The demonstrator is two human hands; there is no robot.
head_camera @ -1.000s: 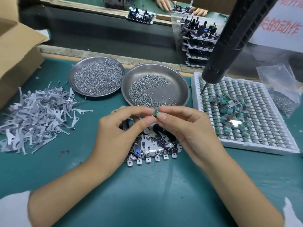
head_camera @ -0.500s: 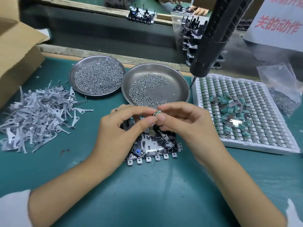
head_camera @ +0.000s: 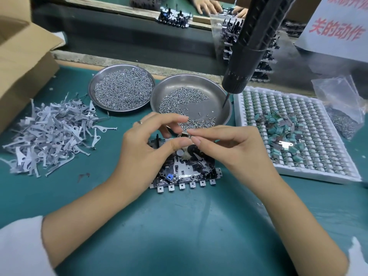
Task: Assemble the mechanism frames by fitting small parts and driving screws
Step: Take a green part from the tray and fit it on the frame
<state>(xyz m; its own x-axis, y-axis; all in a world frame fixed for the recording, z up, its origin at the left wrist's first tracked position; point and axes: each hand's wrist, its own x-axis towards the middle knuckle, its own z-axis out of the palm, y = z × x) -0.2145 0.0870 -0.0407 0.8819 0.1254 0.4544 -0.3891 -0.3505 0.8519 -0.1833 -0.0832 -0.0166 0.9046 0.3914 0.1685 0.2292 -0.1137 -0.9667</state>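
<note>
Two hands' fingers (head_camera: 180, 143) pinch one small part (head_camera: 184, 135) (over one frame (head_camera: 185, 172)); two dishes (head_camera: 219, 114).

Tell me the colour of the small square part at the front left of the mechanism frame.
Blue. The small square part shows best in the head view, the only one given.

Your green tabletop (head_camera: 179, 226) carries a mechanism frame (head_camera: 185, 172) at centre, with a heap of flat metal levers (head_camera: 49, 134) to its left. Behind sit two steel dishes of screws (head_camera: 121, 88) (head_camera: 191, 100), touching; a white parts tray (head_camera: 298, 136) lies right, a cardboard box (head_camera: 23, 66) far left.
</note>
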